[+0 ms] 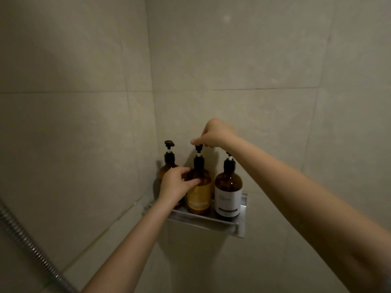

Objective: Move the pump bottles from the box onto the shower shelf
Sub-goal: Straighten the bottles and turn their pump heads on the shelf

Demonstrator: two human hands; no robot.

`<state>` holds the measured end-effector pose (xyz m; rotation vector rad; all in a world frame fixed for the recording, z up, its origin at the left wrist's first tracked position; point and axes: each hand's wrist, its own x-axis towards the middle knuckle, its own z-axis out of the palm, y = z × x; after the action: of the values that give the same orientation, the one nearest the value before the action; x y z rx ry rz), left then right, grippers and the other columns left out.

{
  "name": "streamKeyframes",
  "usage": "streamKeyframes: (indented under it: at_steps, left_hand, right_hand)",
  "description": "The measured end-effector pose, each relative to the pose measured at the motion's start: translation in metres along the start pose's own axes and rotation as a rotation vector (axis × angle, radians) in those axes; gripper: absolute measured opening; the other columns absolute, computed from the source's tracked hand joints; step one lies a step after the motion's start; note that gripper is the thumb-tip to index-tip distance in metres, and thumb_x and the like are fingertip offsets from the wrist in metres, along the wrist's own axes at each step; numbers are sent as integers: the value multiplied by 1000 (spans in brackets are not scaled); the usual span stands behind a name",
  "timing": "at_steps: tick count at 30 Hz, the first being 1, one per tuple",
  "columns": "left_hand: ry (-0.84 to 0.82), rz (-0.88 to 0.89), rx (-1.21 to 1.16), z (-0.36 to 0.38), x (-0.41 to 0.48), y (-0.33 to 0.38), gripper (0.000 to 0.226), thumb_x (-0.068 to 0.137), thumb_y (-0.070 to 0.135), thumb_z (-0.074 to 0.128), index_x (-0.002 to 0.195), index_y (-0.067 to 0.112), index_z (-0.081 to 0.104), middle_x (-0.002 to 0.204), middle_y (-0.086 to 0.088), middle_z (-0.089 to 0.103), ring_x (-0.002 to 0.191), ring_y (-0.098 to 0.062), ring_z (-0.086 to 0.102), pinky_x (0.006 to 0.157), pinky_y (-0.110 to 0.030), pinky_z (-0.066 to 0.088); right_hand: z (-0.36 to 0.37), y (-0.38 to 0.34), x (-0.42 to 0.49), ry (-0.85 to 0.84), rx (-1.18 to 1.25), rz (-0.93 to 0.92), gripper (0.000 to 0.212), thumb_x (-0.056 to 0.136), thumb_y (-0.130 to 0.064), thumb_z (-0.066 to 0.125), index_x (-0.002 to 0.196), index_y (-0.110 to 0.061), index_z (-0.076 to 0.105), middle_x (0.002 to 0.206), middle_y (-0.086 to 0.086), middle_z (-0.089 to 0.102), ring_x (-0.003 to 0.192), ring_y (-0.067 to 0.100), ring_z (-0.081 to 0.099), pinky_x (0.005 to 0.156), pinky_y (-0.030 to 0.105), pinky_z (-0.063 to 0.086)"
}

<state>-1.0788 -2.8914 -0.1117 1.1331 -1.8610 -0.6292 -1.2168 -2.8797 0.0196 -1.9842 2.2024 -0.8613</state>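
Pinching the pump (pixel 198 149) of the middle bottle (pixel 200 195) with the right hand (pixel 212 134), fingertips drawn together on the black head at that bottle's 12 o'clock. Cupping the same bottle's amber shoulder with the left hand (pixel 176 185), fingers curled round it from 9 o'clock. Stands upright on the metal shelf (pixel 239 227), yellow label outward, around 6 o'clock in the view. Flanked closely by the left bottle (pixel 168 160) at 9 o'clock, mostly hidden behind the left hand, and by the right bottle (pixel 228 193), white-labelled, just beside at 3 o'clock, its pump top tucked under the right forearm. No box in view. Looks like the last touches of placing: turning the nozzle or seating the base.

Could unscrew or unlock the pump, or squirt liquid, by twisting too hard. Could spin the whole bottle and nudge both neighbours by slackening the left grip during the twist. Could catch the right bottle's pump when drawing the right forearm back and down, tipping it toward the shelf's 3 o'clock end or over the low front lip. Could drag the left bottle toward the 9 o'clock edge by pulling the left hand away carelessly. Would likely shatter against the tiled wall (pixel 254 60) if knocked off, judging by the glassy amber look. Nothing to fear from the ribbed shower hose (pixel 25 235), well apart at the view's 8 o'clock.
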Motion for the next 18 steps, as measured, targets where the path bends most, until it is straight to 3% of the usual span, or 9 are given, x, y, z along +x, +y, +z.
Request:
streamKeyframes:
  at_steps: [3,7,11,15,18]
  left_hand:
    - [-16,-1,-11,-1,3,-1,56,72,27,77,122,12,59,123,-6,63,111,-18,60,92,-34,51]
    - [-21,10,-16,-1,5,-3,56,72,27,78,122,12,60,123,-6,64,109,-17,60,86,-25,48]
    - [-17,9,-35,1,4,-6,56,72,26,77,123,12,60,122,-5,64,109,-15,60,83,-20,46]
    - [-16,18,-40,2,3,-7,55,73,26,76,124,12,59,123,-5,64,111,-16,60,83,-20,45]
    - [-20,17,-35,2,2,-6,54,75,26,75,125,13,58,124,-5,63,112,-15,59,83,-19,44]
  right_hand:
    - [0,0,3,-37,9,29,31,73,-42,74,69,-14,61,69,1,66,67,14,65,56,22,51]
    - [-4,3,2,-141,109,24,28,81,-29,70,97,-6,69,89,7,70,82,18,67,67,24,55]
    - [-7,2,-4,-257,89,-73,25,89,-16,58,113,-16,66,96,0,64,79,9,59,55,17,46]
    - [-6,3,-7,-275,67,-106,28,90,-11,54,114,-21,66,86,-6,60,74,5,55,53,16,44]
    - [-5,3,-9,-264,69,-113,29,92,-12,53,117,-19,65,92,-2,61,74,5,55,52,16,43]
